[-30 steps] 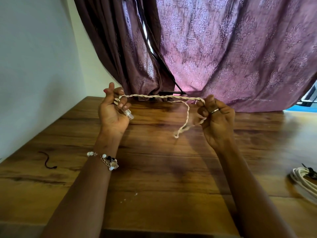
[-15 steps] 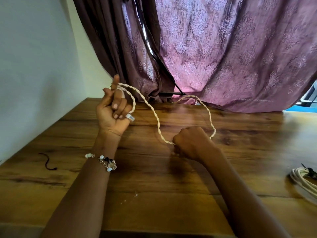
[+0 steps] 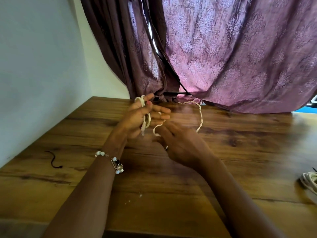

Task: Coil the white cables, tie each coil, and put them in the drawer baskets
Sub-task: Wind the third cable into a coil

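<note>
Head view: turns of white cable (image 3: 200, 117) are looped over spread left hand (image 3: 137, 119) fingers; right hand's (image 3: 180, 143) grip cannot be told, so loops could be shed mid-frame.

Over the wooden desk (image 3: 171, 194), the left hand (image 3: 137, 121) has the twisted white cable (image 3: 200, 117) wound around its straight fingers. The right hand (image 3: 180, 143) pinches a loop of it just beside. A black tie (image 3: 54, 160) lies far left; a coiled cable (image 3: 309, 183) rests at the right edge.
</note>
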Tool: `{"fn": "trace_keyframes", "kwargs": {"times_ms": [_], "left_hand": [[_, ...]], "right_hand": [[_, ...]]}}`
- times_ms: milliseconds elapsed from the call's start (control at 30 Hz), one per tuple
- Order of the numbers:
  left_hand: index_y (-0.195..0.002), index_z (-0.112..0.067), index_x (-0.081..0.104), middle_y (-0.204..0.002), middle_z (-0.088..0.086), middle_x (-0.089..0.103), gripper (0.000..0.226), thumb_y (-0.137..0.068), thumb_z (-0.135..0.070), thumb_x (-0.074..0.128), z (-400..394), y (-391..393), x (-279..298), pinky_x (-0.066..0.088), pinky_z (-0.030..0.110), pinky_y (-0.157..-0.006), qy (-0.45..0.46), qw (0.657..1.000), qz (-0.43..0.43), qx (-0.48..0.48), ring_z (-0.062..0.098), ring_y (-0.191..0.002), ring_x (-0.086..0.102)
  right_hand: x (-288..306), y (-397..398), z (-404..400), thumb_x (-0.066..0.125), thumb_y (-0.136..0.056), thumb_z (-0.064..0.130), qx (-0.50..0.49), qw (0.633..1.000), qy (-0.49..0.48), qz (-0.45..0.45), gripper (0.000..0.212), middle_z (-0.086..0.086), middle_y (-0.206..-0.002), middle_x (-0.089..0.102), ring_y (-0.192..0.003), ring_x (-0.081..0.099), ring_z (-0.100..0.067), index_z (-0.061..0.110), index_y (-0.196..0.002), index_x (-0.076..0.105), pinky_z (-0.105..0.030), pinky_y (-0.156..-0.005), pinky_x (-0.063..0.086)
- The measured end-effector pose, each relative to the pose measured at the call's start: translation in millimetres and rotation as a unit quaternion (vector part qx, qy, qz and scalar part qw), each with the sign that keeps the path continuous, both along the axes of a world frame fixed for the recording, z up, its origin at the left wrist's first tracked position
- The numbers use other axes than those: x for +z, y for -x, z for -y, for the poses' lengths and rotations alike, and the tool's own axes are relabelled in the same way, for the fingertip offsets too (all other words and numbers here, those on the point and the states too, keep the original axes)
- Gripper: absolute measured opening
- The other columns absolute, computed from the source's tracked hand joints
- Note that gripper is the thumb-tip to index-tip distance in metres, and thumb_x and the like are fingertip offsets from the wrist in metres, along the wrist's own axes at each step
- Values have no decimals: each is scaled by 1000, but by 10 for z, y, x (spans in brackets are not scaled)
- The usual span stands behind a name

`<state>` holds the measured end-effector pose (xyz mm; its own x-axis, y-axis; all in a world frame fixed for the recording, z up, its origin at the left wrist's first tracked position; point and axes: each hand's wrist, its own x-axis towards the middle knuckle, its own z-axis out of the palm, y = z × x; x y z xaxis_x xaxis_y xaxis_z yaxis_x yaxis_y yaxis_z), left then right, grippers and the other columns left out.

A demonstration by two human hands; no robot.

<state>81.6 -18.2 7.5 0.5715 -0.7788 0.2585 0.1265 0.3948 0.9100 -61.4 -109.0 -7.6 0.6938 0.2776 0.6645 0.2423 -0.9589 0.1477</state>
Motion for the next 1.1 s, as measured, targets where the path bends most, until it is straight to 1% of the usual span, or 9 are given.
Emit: {"fn": "trace_keyframes", "kwargs": {"times_ms": [67,267,400,533,633,733,867,967,1100], "left_hand": [[-140,-11,36,-93,10,67,40,-100,-13,38,44,65,-31,58,29,-62,-43,999,26,-8,14,-72,69],[-131,-13,41,-80,4,74,30,-102,-14,34,86,85,-47,49,22,-43,-34,996,65,42,14,-63,70],[-119,-8,56,-55,2,61,39,-102,-35,32,12,-98,-58,21,14,-33,-1,992,25,125,5,-31,34],[-90,-10,58,-40,-3,33,53,-99,-49,24,-20,-166,-53,15,12,-34,15,998,18,65,5,-29,21],[-71,-13,43,-40,-3,28,42,-101,-40,30,3,-107,-50,17,13,-35,-4,1000,26,6,8,-30,22],[-66,-14,38,-41,-1,30,42,-98,-41,32,31,-64,-68,22,17,-37,3,999,28,-28,11,-34,25],[-61,-17,41,-39,-3,29,47,-89,-54,32,82,-29,-73,23,10,-36,37,995,-21,-90,8,-31,22],[-68,-14,46,-35,-5,31,47,-86,-55,34,82,-19,-67,26,6,-35,70,984,-52,-157,2,-25,24],[-76,-12,51,-36,-2,25,45,-92,-49,31,14,-72,-46,28,8,-33,101,940,-136,-296,6,-25,19]], "right_hand": [[42,1,101,43,-97,32,-16,999,-31,32,36,-12,-102,65,-75,63,-32,3,-100,65,-43,-48,52],[108,77,397,61,-90,18,-67,966,-171,180,18,-9,-93,66,-81,60,-24,7,-104,65,-34,-66,48],[162,151,593,62,-87,21,-183,911,-279,242,13,-6,-81,67,-68,61,-23,11,-92,69,-32,-58,45],[177,192,675,55,-79,26,-295,887,-333,123,19,-6,-77,70,-75,65,-29,13,-83,69,-29,-63,41],[212,225,697,54,-87,11,-207,878,-426,-64,19,-8,-79,72,-71,68,-28,3,-96,69,-33,-66,54],[235,236,577,50,-95,3,-42,738,-626,-250,20,-17,-82,73,-52,64,-23,-12,-102,60,-27,-48,46],[175,159,421,59,-84,5,78,585,-762,-265,22,-16,-79,71,-56,64,-19,-5,-103,63,-28,-51,54],[130,108,328,61,-81,-5,90,615,-741,-255,14,-13,-77,71,-62,68,-22,-1,-93,67,-35,-60,59],[120,1,385,41,-90,-14,-3,627,-759,-177,26,-7,-55,65,-39,53,-15,-4,-79,63,-21,-38,42]]}}
